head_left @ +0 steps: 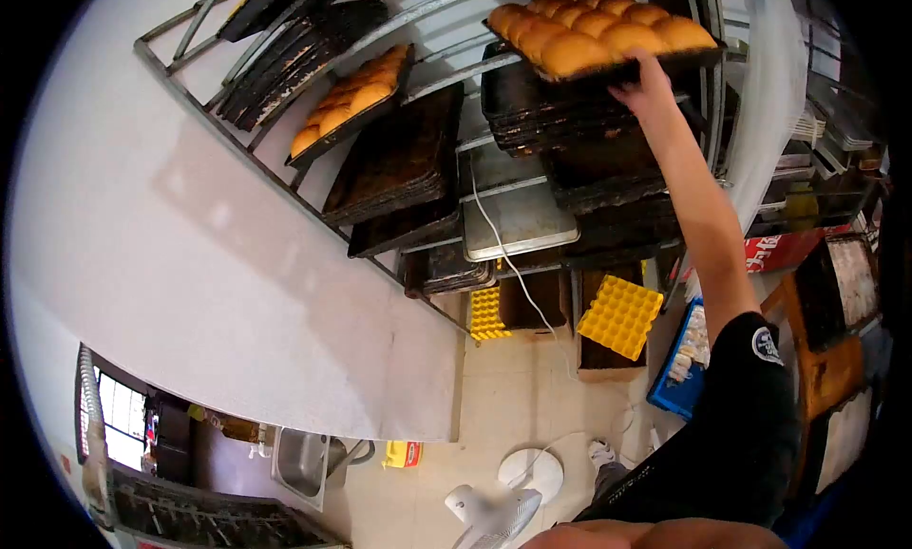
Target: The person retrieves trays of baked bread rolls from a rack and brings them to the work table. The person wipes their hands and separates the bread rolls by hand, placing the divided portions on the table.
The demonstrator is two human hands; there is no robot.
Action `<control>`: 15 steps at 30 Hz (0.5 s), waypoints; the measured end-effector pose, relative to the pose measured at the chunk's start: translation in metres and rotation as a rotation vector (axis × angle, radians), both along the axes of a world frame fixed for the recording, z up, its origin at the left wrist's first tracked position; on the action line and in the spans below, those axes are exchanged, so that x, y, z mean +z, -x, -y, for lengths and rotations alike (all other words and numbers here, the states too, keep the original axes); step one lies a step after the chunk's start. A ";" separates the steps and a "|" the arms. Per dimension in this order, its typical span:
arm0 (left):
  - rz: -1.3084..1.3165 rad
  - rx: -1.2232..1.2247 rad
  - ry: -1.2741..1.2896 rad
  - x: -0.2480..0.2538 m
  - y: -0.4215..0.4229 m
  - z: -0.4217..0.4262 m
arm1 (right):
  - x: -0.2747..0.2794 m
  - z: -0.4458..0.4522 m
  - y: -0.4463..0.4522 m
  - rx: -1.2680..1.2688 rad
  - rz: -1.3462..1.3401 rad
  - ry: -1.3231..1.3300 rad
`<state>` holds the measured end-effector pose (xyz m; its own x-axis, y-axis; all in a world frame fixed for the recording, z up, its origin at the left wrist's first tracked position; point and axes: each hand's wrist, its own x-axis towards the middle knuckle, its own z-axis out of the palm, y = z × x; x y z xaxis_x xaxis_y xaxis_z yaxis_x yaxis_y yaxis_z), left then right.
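My right hand (646, 85) holds the near edge of a dark baking tray, with the thumb at the rim and the fingers partly hidden beneath it. Rows of golden-brown buns (598, 31) fill this tray, high on a metal rack. Just below it lies a stack of dark trays (532, 107). Farther left, a second tray of buns (347, 103) sits tilted in view on the rack. My left hand does not show.
The rack (285, 190) also carries more dark trays (399, 160) and a silver tray (522, 221). A white cord hangs down its front. Below are yellow egg trays (620, 316), a blue crate (679, 397) and a white fan (499, 516). A sink (302, 463) stands lower left.
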<state>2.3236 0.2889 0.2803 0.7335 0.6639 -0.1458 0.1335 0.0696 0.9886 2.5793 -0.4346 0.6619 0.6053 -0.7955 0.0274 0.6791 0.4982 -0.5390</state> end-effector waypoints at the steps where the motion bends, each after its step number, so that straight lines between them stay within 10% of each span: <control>1: 0.051 0.029 -0.050 0.019 -0.001 -0.004 | -0.008 -0.014 0.023 0.003 -0.012 0.002; 9: 0.576 0.193 -0.531 0.147 0.063 -0.051 | -0.087 -0.153 0.233 -0.061 0.054 0.043; 15: 0.495 -0.778 0.342 0.162 0.059 0.087 | -0.148 -0.260 0.420 -0.058 -0.037 0.094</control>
